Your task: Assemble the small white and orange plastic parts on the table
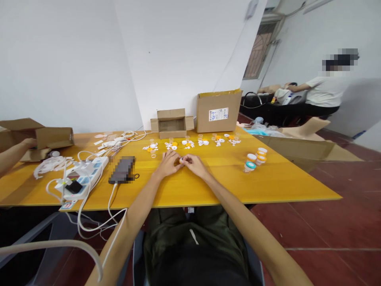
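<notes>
Over the middle of the yellow table, my left hand (169, 163) and my right hand (195, 164) meet at the fingertips. Both pinch one small white piece (181, 159) with a dark spot; its exact kind is too small to make out. Just beyond my hands runs a row of small heaps of loose white parts (188, 145), with white and orange lids (175, 144) and clear cups among them. A single clear cup (153, 155) stands left of my left hand. To the right of my right hand, several small jars with white, orange and teal lids (251, 164) are grouped, some stacked.
A power strip (92, 176) with cables and a dark phone-like device (122, 170) lie left. An open small carton (172, 126) and a larger box (218, 113) stand behind. Another person's arm (14, 153) reaches into a carton (56, 137); a person (327, 91) sits far right.
</notes>
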`<state>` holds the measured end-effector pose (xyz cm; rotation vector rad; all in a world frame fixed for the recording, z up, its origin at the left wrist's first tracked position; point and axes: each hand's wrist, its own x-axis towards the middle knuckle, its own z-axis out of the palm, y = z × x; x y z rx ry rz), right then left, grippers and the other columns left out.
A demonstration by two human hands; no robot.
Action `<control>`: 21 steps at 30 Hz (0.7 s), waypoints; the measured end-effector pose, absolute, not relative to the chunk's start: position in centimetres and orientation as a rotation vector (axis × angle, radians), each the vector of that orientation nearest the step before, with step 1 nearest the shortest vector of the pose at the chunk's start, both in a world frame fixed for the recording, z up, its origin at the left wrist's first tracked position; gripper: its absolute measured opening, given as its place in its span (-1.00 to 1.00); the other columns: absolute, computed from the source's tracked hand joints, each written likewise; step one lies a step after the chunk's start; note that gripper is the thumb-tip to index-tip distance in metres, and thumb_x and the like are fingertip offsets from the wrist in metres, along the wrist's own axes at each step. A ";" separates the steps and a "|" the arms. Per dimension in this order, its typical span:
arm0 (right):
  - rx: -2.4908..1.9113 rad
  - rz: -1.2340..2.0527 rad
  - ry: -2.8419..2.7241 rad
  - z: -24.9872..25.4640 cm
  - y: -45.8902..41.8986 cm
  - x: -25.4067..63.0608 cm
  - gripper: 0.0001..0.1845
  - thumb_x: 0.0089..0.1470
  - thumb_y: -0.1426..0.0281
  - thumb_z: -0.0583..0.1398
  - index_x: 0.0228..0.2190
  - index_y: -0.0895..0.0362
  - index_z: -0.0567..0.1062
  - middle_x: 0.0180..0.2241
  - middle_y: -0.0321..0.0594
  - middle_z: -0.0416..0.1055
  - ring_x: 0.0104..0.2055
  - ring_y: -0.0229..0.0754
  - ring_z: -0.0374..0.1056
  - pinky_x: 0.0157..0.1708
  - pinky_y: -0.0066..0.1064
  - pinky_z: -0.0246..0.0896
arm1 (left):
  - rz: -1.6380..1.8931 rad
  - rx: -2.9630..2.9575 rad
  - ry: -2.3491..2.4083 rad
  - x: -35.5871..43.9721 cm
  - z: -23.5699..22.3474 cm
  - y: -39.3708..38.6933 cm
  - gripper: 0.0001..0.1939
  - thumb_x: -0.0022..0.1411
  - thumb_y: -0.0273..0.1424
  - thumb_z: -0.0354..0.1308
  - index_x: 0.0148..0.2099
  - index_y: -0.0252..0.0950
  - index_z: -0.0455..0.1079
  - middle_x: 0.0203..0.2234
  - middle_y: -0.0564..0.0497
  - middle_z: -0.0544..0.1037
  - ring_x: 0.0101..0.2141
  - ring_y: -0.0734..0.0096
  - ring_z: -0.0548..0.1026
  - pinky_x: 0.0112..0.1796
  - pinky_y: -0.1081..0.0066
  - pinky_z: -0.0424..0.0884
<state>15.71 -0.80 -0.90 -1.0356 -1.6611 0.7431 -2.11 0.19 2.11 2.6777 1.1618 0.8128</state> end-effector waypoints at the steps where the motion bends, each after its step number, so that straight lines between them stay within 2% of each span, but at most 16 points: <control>1: -1.042 0.740 -1.663 -0.9 -0.8 15.7 -0.85 0.02 0.30 0.27 -0.52 0.07 0.48 -0.46 -0.29 0.54 -0.37 -0.16 0.46 -0.27 -0.33 0.40 | 0.812 2.677 1.162 -2.1 2.1 0.2 -0.83 0.31 -0.20 0.23 -0.16 -0.16 0.49 -0.21 -0.04 0.55 -0.02 0.11 0.36 0.03 0.15 0.26; 14: -1.034 0.749 -1.666 -0.6 -1.0 15.7 -0.89 0.01 0.35 0.23 -0.52 0.07 0.46 -0.45 -0.30 0.54 -0.35 -0.17 0.46 -0.25 -0.35 0.37 | 0.819 2.669 1.151 -2.2 1.8 0.5 -0.86 0.29 -0.25 0.25 -0.16 -0.17 0.49 -0.24 -0.03 0.54 -0.03 0.13 0.38 0.03 0.16 0.27; 21: -1.025 0.749 -1.651 -0.5 -1.1 15.7 -0.85 0.03 0.31 0.24 -0.53 0.07 0.44 -0.45 -0.29 0.55 -0.35 -0.17 0.47 -0.27 -0.35 0.36 | 0.780 2.666 1.172 -2.2 1.9 0.5 -0.83 0.30 -0.23 0.22 -0.14 -0.17 0.50 -0.22 -0.04 0.54 -0.02 0.12 0.36 0.03 0.15 0.26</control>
